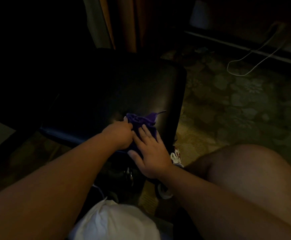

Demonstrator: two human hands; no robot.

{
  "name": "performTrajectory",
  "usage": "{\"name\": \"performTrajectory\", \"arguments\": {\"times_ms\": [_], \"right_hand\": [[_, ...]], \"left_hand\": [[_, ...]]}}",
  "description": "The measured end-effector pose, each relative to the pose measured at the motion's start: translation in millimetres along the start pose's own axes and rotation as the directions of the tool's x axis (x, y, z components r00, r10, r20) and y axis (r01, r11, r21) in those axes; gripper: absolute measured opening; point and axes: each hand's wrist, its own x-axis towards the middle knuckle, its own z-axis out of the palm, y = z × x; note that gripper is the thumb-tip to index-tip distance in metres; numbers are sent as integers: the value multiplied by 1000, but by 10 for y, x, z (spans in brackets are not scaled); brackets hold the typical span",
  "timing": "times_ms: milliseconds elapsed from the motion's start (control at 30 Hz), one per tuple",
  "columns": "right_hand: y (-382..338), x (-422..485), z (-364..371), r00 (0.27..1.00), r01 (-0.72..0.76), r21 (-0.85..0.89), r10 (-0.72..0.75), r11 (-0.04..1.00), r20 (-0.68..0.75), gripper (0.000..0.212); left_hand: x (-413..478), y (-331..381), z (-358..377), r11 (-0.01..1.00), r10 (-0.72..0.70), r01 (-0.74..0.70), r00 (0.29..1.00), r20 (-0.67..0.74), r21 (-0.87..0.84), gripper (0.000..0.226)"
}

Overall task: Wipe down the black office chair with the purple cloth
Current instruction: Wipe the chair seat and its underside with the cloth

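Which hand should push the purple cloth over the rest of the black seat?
Probably the right hand: it lies flat and open on the purple cloth, ready to slide it. The left hand only pinches the bunched edge, at the near right corner of the chair seat.

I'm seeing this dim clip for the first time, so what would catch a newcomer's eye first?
First, the purple cloth, bunched on the near right part of the black office chair seat, the one spot of colour in the dark middle. Both bare hands meet on it: the left hand grips its left edge, the right hand lies flat across it. To the upper right, a white cable loops over the patterned carpet.
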Motion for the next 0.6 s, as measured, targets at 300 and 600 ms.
{"name": "performTrajectory", "arguments": {"times_ms": [300, 600], "right_hand": [[764, 655, -417, 764, -633, 287, 640, 719, 79, 56], [974, 919, -544, 452, -688, 705, 863, 174, 228, 57]], "left_hand": [[-3, -32, -37, 991, 29, -16, 995, 94, -137, 77], [75, 72, -112, 977, 32, -5, 992, 125, -213, 75]]}}
